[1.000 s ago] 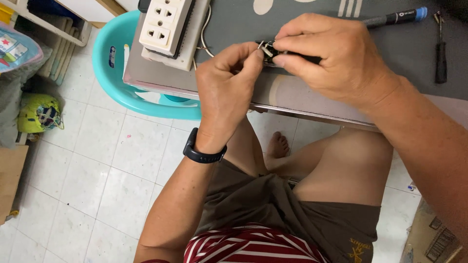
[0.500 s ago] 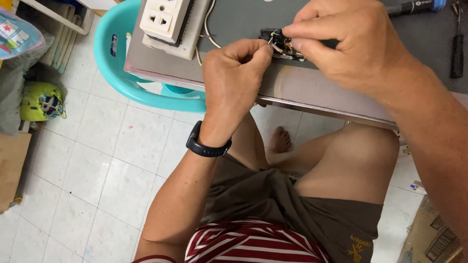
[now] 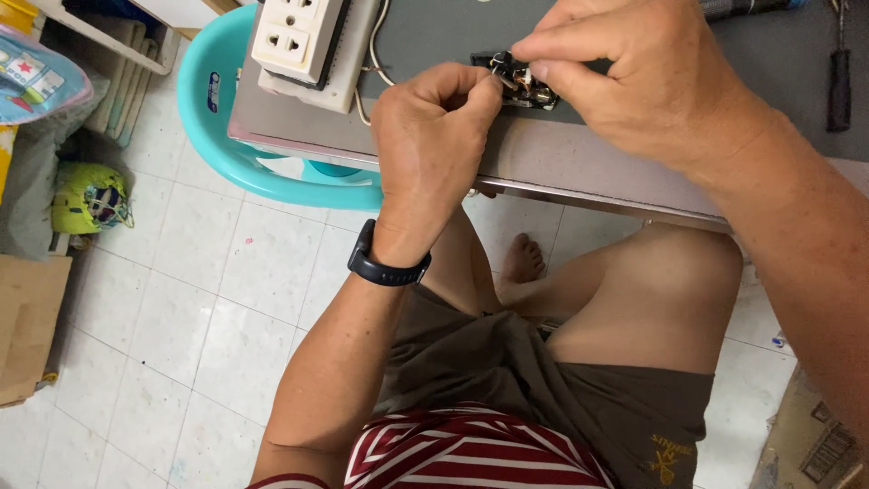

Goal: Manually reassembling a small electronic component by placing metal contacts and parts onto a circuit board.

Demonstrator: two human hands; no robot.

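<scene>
Shifting up-frame, both hands (image 3: 434, 136) (image 3: 634, 77) pinching small black electrical part (image 3: 518, 80), risking slipping off bench (image 3: 579, 172) edge.

The floor (image 3: 181, 299) is being covered by pale square tiles with thin grey joints, lit evenly. A grey tabletop (image 3: 588, 172) is being shown across the upper frame. A turquoise plastic stool (image 3: 213, 136) is being seen at upper left, and brown cardboard (image 3: 27, 326) at the left edge.

Pale-blue printed bag (image 3: 36, 77) upper left; brown cardboard box (image 3: 27, 326) left floor.
</scene>
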